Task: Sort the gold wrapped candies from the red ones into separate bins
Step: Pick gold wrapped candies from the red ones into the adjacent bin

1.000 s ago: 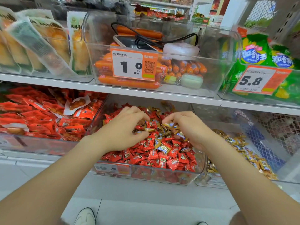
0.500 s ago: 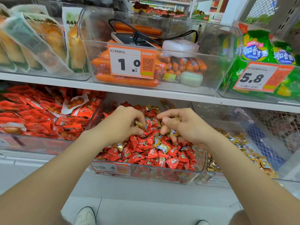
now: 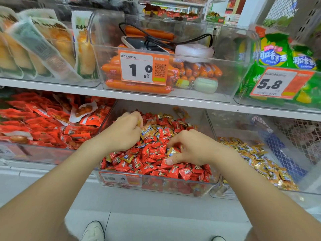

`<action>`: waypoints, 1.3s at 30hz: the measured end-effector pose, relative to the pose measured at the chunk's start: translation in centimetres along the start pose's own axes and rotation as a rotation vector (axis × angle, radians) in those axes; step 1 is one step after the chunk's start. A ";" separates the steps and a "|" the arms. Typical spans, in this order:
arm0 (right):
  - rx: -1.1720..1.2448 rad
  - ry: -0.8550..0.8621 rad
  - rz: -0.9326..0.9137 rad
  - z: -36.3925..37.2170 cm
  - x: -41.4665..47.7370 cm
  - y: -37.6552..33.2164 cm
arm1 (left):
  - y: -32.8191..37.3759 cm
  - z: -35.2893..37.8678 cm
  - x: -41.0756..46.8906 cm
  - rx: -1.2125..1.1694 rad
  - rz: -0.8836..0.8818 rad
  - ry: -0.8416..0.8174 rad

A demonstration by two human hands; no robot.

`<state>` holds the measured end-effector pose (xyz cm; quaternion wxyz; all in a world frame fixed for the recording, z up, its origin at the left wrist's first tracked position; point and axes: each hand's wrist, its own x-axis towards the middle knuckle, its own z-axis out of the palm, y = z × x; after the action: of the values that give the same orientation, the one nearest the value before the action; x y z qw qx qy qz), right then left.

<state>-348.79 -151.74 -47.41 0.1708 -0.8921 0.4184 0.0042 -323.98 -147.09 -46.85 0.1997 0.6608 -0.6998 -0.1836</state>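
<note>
**L hand** (image 3: 125,132): over the back-left part of the mid bin (image 3: 173,186), knuckles up. Fingers are curled tight toward the palm. The fingertips close on a gold piece (image 3: 139,123). It is motion-blurred, so wrapper detail can't be read. Loose gold candies (image 3: 147,130) lie on top of the pile just beside the fingertips, toward bin centre.

**R hand** (image 3: 194,148): right of bin centre. Fingers are bent and pressed together. A gold candy (image 3: 172,151) is pinched between the fingertips and the thumb (image 3: 171,161). The thumb's underside touches the red candies (image 3: 149,153).

**Contents:**
- Mid bin: red candies fill it from front edge to back wall. Gold ones are mixed in, mostly in the back half.
- R bin (image 3: 232,126): stands beside the mid bin's right wall. Its sorted gold candies (image 3: 257,159) are heaped from the left side toward the front right corner.

**Diff vs. 0.5 s ago:**
- The fingertips of both hands nearly met near the bin's centre-back. They are now well apart.
- R hand has shifted toward the front edge. Its index finger was straighter then and is now bent.
- L hand remains at back-left, fingers curled as before.

**Diff vs. 1.0 s ago:** both hands were dug into the pile side by side, nearer the centre.
</note>
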 end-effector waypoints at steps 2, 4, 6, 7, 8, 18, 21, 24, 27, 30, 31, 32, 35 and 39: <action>0.036 0.015 -0.002 -0.1 0.1 0.3 | 0.1 -0.5 -0.3 0.014 -0.015 -0.030; 0.070 0.041 -0.010 -0.2 0.1 0.7 | 0.1 -0.9 -0.8 0.024 0.004 0.010; 0.085 0.062 -0.011 -0.4 -0.2 0.9 | -0.2 -1.2 -1.4 0.052 0.021 0.072; 0.097 0.081 -0.008 -0.5 -0.3 0.9 | -0.3 -1.4 -1.7 0.086 0.006 0.073; 0.119 0.111 -0.009 -0.6 -0.4 0.9 | -0.6 -1.5 -1.9 0.122 -0.022 0.056; 0.434 0.106 0.128 -0.8 -0.4 -0.7 | -1.4 -1.0 -2.7 0.292 -0.086 -0.300; 0.517 0.102 0.187 -1.0 -0.4 -0.9 | -1.6 -1.2 -2.6 0.342 -0.052 -0.302; 0.628 0.072 0.235 -1.4 -0.5 -1.2 | -1.2 -1.3 -2.8 0.277 -0.081 -0.283; 0.735 0.066 0.236 -1.6 -0.5 -1.2 | -0.4 -1.6 -3.1 0.267 -0.107 -0.193; 0.787 0.123 0.210 -1.2 -0.1 -1.2 | -0.2 -1.7 -3.0 0.295 -0.116 -0.145; 0.818 0.154 0.218 -1.0 0.1 -1.2 | -0.4 -1.6 -2.8 0.319 -0.099 -0.138; 0.846 0.186 0.238 -0.8 0.3 -1.4 | -0.5 -1.5 -2.8 0.351 -0.083 -0.137; 0.757 0.288 0.293 -0.4 1.1 -1.6 | -1.0 -1.3 -2.4 0.345 -0.054 -0.092; 0.502 0.422 0.207 0.0 2.2 -1.5 | -1.6 -1.1 -0.6 0.226 0.018 0.071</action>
<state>-346.24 -152.51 -47.33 0.2936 -0.7563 0.5206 -0.2662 -321.99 -146.60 -46.79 0.1499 0.6788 -0.7146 -0.0781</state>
